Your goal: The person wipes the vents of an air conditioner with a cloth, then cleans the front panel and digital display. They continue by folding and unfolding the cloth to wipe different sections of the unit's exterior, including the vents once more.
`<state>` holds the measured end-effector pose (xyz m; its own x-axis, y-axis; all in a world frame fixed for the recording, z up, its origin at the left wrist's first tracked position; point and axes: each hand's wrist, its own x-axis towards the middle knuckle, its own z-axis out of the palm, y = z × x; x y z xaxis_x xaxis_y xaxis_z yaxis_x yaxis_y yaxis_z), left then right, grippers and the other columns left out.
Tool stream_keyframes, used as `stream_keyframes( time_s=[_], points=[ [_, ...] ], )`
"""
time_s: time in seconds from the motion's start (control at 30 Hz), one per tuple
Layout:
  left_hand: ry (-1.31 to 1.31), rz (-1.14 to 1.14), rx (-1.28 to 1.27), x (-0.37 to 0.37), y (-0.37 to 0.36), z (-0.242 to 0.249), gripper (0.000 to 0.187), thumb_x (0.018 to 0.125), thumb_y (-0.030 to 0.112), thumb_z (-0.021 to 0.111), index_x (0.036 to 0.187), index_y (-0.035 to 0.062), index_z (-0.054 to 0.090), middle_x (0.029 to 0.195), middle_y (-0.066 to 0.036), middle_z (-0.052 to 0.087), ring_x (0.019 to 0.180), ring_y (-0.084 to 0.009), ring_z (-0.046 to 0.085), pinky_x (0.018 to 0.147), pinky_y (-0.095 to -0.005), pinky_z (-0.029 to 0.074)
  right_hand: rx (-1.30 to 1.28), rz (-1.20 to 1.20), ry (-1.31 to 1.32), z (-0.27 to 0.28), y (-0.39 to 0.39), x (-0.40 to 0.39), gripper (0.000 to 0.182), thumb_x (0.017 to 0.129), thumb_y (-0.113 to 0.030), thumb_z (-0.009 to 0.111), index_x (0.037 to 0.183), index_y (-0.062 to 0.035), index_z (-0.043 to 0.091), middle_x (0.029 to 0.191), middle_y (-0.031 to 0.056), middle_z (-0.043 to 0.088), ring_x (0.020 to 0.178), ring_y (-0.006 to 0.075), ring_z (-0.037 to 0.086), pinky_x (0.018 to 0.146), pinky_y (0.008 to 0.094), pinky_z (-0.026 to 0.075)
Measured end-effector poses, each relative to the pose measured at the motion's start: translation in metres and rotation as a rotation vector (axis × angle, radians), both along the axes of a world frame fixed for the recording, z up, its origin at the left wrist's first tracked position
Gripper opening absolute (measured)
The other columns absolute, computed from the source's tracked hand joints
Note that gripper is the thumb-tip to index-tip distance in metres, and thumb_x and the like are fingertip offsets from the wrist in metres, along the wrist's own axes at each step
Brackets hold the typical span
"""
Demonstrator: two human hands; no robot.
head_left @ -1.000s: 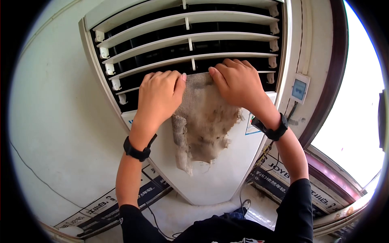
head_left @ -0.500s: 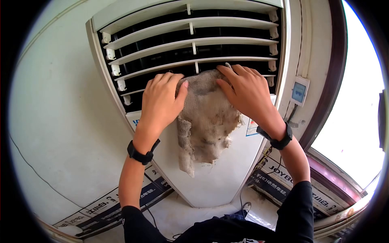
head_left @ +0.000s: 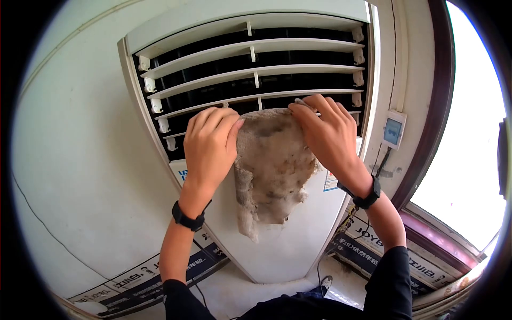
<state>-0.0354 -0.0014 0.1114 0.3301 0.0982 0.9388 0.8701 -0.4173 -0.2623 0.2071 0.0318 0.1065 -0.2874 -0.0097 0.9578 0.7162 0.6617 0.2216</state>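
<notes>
A worn, stained grey-brown cloth (head_left: pixel 274 160) with ragged edges hangs down over the front of a tall white air conditioner (head_left: pixel 277 250). My left hand (head_left: pixel 210 141) pinches the cloth's upper left corner, thumb pressed against the fingers. At the upper right corner, my right hand (head_left: pixel 328 130) grips the cloth, its fingers curled over the top edge. Both hands are at the lowest louvres (head_left: pixel 213 106) of the vent, where the fingertips are partly hidden. Each wrist wears a black band.
A small wall device with a screen (head_left: pixel 393 129) is mounted to the right, beside a dark-framed bright opening (head_left: pixel 442 80). Printed boxes or panels (head_left: pixel 144 274) line the floor by the wall. Thin cables run along the wall and floor. A shoe (head_left: pixel 326 281) shows below.
The view has shifted, so the air conditioner sits lower in the frame. The cloth's top edge is pulled straighter between my hands, and my right fingers are more curled around it.
</notes>
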Motion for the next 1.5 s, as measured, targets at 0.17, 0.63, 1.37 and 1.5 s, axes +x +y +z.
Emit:
stream_keyframes(
  time_s=[0.17, 0.63, 1.37, 1.5],
  points=[
    [-0.322, -0.276, -0.361, 0.012, -0.033, -0.005, 0.013, 0.102, 0.014, 0.061, 0.098, 0.0022, 0.064, 0.069, -0.001, 0.054, 0.06, -0.0104, 0.048, 0.054, -0.0267, 0.037, -0.229, 0.329, 0.159, -0.002, -0.02, -0.004, 0.019, 0.09, 0.002, 0.063, 0.105, -0.0091, 0.069, 0.088, 0.0092, 0.058, 0.066, 0.0252, 0.059, 0.062, 0.0329, 0.05],
    [-0.818, -0.939, -1.172, -0.007, -0.08, -0.019, 0.05, 0.09, 0.013, 0.068, 0.134, -0.001, 0.048, 0.114, -0.006, 0.057, 0.101, -0.012, 0.055, 0.094, -0.0251, 0.042, -1.494, 1.495, 0.531, -0.033, -0.056, 0.01, 0.048, 0.105, -0.036, 0.055, 0.145, -0.0146, 0.041, 0.125, 0.0038, 0.059, 0.117, 0.0187, 0.058, 0.1, 0.0387, 0.049],
    [-1.221, -0.957, -1.194, -0.038, -0.088, -0.099, 0.053, 0.093, -0.008, 0.054, 0.143, 0.0053, 0.046, 0.134, -0.009, 0.055, 0.095, -0.0114, 0.059, 0.084, -0.0245, 0.05, -1.25, 0.959, 0.306, -0.079, -0.07, 0.007, 0.043, 0.092, 0.0, 0.066, 0.134, -0.0051, 0.057, 0.117, 0.005, 0.059, 0.103, 0.0132, 0.06, 0.089, 0.0304, 0.054],
    [-0.791, -0.594, -1.155, -0.041, -0.087, -0.106, 0.037, 0.094, -0.007, 0.053, 0.129, -0.0001, 0.06, 0.127, -0.009, 0.06, 0.103, -0.013, 0.06, 0.088, -0.0265, 0.049, -0.932, 0.674, 0.148, -0.08, -0.06, 0.006, 0.031, 0.09, 0.001, 0.067, 0.12, -0.0059, 0.067, 0.1, 0.0086, 0.062, 0.088, 0.0193, 0.063, 0.074, 0.0302, 0.054]
  ],
)
